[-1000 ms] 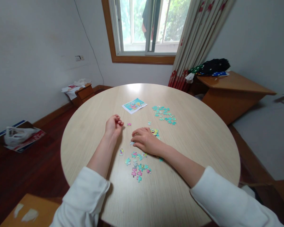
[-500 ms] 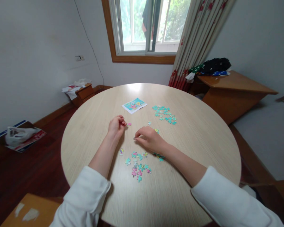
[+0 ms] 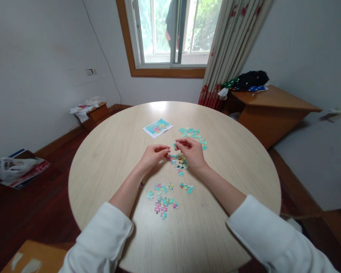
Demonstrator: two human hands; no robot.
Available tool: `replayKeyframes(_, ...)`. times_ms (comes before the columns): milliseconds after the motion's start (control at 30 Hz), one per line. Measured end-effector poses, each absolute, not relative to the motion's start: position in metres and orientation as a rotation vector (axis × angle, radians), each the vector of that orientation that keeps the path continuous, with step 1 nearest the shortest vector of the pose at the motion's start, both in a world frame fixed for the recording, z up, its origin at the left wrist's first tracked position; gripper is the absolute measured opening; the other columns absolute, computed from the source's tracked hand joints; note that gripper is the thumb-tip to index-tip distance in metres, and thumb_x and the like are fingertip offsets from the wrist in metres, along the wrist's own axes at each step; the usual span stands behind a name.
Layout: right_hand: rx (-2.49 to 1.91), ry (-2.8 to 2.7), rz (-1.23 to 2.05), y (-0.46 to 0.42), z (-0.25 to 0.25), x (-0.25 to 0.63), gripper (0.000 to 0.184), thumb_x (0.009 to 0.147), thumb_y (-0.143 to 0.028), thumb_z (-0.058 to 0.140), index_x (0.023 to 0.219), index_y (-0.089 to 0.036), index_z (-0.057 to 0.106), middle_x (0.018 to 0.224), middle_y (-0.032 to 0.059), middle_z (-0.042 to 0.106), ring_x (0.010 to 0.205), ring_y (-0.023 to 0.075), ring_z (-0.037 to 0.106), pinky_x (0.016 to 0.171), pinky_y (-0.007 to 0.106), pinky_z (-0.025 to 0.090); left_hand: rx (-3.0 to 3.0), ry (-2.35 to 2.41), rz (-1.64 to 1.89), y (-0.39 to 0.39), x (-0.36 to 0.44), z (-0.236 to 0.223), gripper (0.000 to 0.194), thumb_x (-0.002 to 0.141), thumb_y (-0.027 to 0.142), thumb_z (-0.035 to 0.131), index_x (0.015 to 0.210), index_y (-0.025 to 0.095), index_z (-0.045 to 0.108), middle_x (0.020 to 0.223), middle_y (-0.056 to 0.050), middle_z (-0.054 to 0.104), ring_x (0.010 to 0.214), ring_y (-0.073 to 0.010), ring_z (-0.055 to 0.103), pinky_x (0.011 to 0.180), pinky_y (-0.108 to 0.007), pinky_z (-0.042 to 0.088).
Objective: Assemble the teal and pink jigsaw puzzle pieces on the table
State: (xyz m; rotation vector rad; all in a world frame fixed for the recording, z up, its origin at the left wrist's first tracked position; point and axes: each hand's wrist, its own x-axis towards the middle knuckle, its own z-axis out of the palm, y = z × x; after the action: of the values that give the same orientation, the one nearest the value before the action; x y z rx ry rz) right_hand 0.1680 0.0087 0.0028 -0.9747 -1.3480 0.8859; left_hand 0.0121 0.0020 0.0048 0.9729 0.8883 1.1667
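In the head view my right hand [image 3: 192, 152] is closed in a pinch on a small teal jigsaw puzzle piece [image 3: 174, 145]. Facing it from the left, my left hand [image 3: 154, 156] has thumb and fingers pressed together; what they hold, if anything, is too small to make out. Just below the fingertips of both hands lies a joined section of puzzle [image 3: 181, 161] with a yellow cartoon figure, its right end partly covered by my right hand. A loose pink and teal piece [image 3: 180, 173] sits directly under that section.
Nearer me several loose pieces [image 3: 164, 201] lie scattered, with a small group [image 3: 186, 187] to their right. Teal pieces [image 3: 190, 132] spread beyond my right hand. A printed reference picture [image 3: 158, 128] rests toward the far side of the round table [image 3: 102, 163].
Both hands have come closer together above the joined section. My right hand has moved up and to the right, uncovering pieces below; my left has moved right and slightly down.
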Motion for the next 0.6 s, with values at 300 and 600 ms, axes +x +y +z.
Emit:
replayKeyframes(300, -0.979, -1.37, 1.037, 0.0053, -0.0026, 0.1626, 0.034, 0.061, -0.046, 0.076, 0.068, -0.017, 0.06, 0.064, 0.0006, 0.063, 0.06, 0.0148, 0.064, 0.056, 0.027, 0.052, 1.163, 0.958, 1.176, 0.0039, 0.0098, 0.0016, 0.008, 0.061, 0.014, 0.076, 0.065, 0.013, 0.069, 0.062, -0.007, 0.065, 0.056, -0.0123, 0.058, 0.057, -0.027, 0.049)
replayKeyframes(600, -0.937, -1.326, 1.18, 0.0078, -0.0035, 0.1636, 0.03, 0.063, -0.043, 0.074, 0.073, -0.017, 0.062, 0.066, 0.0, 0.065, 0.06, 0.015, 0.066, 0.058, 0.029, 0.056, 1.188, 0.959, 1.267, 0.0053, 0.0102, 0.001, 0.007, 0.061, 0.011, 0.075, 0.064, 0.014, 0.069, 0.061, -0.006, 0.065, 0.054, -0.0117, 0.056, 0.054, -0.025, 0.044)
